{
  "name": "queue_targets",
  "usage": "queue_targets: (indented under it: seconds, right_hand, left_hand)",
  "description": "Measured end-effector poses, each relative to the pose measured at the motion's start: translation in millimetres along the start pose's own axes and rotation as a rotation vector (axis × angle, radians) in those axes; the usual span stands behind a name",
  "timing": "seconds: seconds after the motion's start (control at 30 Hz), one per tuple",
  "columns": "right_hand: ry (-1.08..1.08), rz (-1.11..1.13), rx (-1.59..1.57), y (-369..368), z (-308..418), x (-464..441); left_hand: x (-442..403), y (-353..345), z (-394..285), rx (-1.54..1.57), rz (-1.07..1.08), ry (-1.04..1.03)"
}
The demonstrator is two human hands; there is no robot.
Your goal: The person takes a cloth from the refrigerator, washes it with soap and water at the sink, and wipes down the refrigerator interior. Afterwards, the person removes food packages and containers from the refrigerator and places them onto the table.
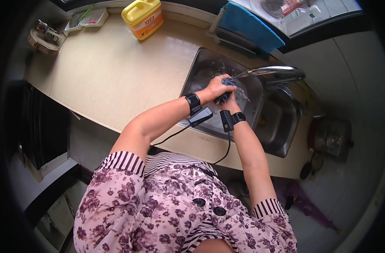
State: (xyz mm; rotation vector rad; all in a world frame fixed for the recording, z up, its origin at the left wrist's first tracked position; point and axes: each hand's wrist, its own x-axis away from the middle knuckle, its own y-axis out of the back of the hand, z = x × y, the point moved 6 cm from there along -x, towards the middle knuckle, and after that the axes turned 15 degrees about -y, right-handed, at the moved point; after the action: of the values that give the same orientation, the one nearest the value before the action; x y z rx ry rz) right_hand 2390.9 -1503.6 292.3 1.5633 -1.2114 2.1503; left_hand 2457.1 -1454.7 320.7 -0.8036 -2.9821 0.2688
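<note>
Over the left basin of a metal sink, a wet dark blue cloth is bunched between my two hands under running water. My left hand has its fingers wrapped round the upper part of the cloth. Just below and to the right, my right hand grips the cloth's lower part, with its fingers partly hidden. Water from the chrome faucet splashes around the cloth. Both wrists wear black straps with small devices and cables.
A yellow jug stands at the counter's back edge. White trays and a round wooden item are at the far left. Behind the sink is a blue mat. A pot sits at the right, near the second basin.
</note>
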Motion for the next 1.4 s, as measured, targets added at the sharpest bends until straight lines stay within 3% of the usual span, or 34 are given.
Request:
queue_targets:
  seconds: [0.07,0.2,0.27,0.33,0.37,0.53,0.63,0.73,0.77,0.8,0.9,0.93,1.0,1.07,1.1,1.17,1.27,1.37,1.4]
  right_hand:
    - [-0.001,0.112,-0.009,9,4,-17]
    - [-0.044,0.309,-0.016,61,20,-93]
    - [-0.075,0.355,-0.024,55,14,-88]
    - [0.011,0.157,-0.064,41,8,-69]
    - [0.092,-0.136,0.038,13,2,-29]
    - [0.231,-0.018,0.073,17,20,-19]
    - [0.306,-0.182,0.005,5,35,14]
    - [0.315,-0.230,0.032,6,47,26]
    - [0.345,-0.289,0.083,4,51,31]
    - [0.351,-0.290,0.081,1,53,34]
    - [0.426,-0.353,0.130,-10,62,48]
    - [0.417,-0.371,0.221,-14,63,49]
    - [0.408,-0.386,0.309,-19,63,51]
    - [0.482,-0.252,0.309,-24,67,53]
    - [0.487,-0.253,0.310,-21,69,54]
    - [0.483,-0.093,0.367,-22,71,57]
    - [0.408,-0.025,0.311,-18,67,64]
    - [0.409,0.121,0.323,-18,60,60]
    - [0.410,0.119,0.323,-17,57,58]
  left_hand:
    - [7,-3,-14,-0.090,0.035,-0.041]
    - [14,8,-27,-0.363,-0.106,-0.083]
    - [10,14,-19,-0.406,-0.138,-0.094]
    - [3,18,-12,-0.568,-0.118,-0.120]
    - [0,25,-8,-0.629,-0.132,-0.096]
    - [-3,55,25,-0.685,-0.127,0.089]
    - [-13,49,67,-0.595,0.145,0.165]
    - [0,53,15,-0.755,-0.029,0.126]
    - [-1,52,18,-0.719,-0.058,0.006]
    - [3,50,4,-0.699,-0.116,-0.284]
    - [20,22,-41,-0.501,0.037,-0.591]
    - [23,12,-41,-0.445,0.164,-0.566]
    - [25,8,-46,-0.459,0.134,-0.539]
    - [14,18,-36,-0.513,0.056,-0.621]
    - [9,22,-23,-0.430,0.104,-0.476]
    - [1,25,-26,-0.404,0.142,-0.401]
    - [-9,30,-31,-0.279,0.158,-0.380]
    - [-19,34,-8,-0.320,0.166,-0.220]
    - [-23,36,8,-0.205,0.103,-0.152]
